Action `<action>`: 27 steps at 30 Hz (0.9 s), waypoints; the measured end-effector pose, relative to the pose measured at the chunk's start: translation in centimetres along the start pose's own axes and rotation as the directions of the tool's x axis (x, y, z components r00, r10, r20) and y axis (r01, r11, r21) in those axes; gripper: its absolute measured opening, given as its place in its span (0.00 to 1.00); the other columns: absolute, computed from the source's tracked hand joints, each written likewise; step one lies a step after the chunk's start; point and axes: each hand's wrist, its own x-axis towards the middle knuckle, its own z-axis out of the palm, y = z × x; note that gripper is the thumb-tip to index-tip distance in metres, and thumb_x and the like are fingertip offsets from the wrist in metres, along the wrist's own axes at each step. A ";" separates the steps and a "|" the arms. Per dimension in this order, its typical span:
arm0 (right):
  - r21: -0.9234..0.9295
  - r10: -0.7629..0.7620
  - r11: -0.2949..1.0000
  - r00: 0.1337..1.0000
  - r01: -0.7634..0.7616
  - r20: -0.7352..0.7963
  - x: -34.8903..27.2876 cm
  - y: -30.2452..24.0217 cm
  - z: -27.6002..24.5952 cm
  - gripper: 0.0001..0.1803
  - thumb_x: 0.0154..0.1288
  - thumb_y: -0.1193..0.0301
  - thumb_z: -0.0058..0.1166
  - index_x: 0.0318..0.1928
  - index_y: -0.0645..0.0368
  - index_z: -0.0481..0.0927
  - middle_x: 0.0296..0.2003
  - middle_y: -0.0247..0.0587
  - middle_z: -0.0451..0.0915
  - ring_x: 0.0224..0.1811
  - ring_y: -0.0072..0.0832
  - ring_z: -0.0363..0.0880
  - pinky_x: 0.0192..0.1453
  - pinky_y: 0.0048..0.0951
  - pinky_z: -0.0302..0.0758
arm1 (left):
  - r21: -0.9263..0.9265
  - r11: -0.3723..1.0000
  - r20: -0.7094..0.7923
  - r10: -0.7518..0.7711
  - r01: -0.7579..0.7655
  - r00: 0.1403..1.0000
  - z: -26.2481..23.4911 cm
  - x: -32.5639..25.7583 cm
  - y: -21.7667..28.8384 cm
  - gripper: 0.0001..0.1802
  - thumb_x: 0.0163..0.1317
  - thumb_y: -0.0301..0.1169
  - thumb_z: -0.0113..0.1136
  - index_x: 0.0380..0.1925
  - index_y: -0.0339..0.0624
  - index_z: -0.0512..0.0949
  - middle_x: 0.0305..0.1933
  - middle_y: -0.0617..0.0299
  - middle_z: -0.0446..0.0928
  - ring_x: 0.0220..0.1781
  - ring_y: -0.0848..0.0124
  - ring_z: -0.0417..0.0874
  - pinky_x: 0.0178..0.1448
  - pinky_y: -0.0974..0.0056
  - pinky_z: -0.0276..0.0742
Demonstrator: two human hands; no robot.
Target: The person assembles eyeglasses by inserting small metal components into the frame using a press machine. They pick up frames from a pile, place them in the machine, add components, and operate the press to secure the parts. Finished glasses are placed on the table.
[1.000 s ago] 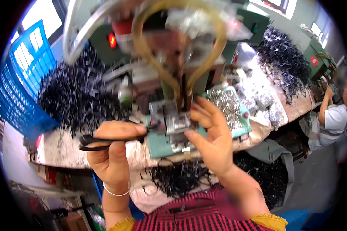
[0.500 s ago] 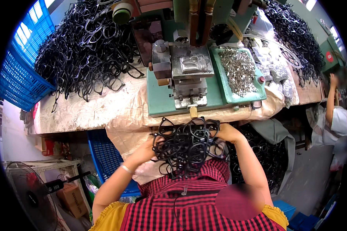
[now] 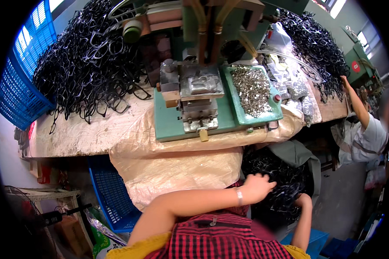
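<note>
A sack holding many black eyeglass frames lies to the right of my lap, below the table. My left hand reaches across my body to its near left side, fingers apart over the frames. On the right side of the heap, my right hand has its fingers curled against the frames, with the fingertips partly hidden among them. The grey cloth edge of the sack folds back behind the heap. Nothing but tan sheeting shows in front of the machine.
A green bench machine with a metal block stands on the table. Beside it sits a green tray of small metal parts. Heaps of eyeglass frames flank it. Blue baskets stand left; another person works at right.
Both hands have moved right and down from in front of the machine to the sack. The bundle of eyeglass frames has left my lap. My view has shifted too.
</note>
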 end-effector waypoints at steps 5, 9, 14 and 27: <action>0.511 -0.434 0.504 0.715 0.697 -0.547 -10.2 -18.6 -5.3 0.12 0.59 0.67 0.60 0.40 0.60 0.83 0.33 0.50 0.84 0.38 0.47 0.83 0.45 0.40 0.79 | 0.136 0.968 -0.016 -0.212 0.212 0.977 -5.4 -10.1 -4.5 0.20 0.67 0.41 0.54 0.58 0.56 0.76 0.40 0.58 0.82 0.36 0.59 0.85 0.37 0.59 0.82; -0.152 -0.682 0.251 0.064 0.956 -0.729 -14.6 -34.0 -3.8 0.13 0.58 0.62 0.61 0.26 0.59 0.79 0.32 0.46 0.80 0.39 0.43 0.79 0.44 0.44 0.76 | -0.088 0.859 -0.286 -0.507 0.504 0.813 -10.3 -20.1 -6.9 0.15 0.69 0.39 0.52 0.51 0.49 0.79 0.41 0.51 0.83 0.42 0.54 0.85 0.41 0.51 0.81; -0.519 -0.871 0.272 -0.022 0.811 -0.491 -11.3 -43.3 1.9 0.14 0.60 0.63 0.55 0.39 0.58 0.86 0.36 0.43 0.85 0.43 0.37 0.82 0.46 0.40 0.76 | -0.221 0.467 -0.410 -0.841 0.856 0.353 -11.7 -25.9 -7.6 0.14 0.74 0.37 0.48 0.46 0.43 0.81 0.35 0.54 0.82 0.33 0.57 0.84 0.35 0.56 0.75; -0.457 -0.948 0.268 0.147 0.848 -0.283 -13.5 -40.8 -0.5 0.11 0.60 0.67 0.51 0.34 0.58 0.85 0.34 0.45 0.86 0.39 0.40 0.83 0.44 0.42 0.75 | 0.357 0.929 -0.816 0.363 -0.101 0.450 -24.4 -17.3 -4.1 0.12 0.57 0.26 0.63 0.42 0.48 0.85 0.47 0.63 0.85 0.42 0.62 0.78 0.57 0.50 0.77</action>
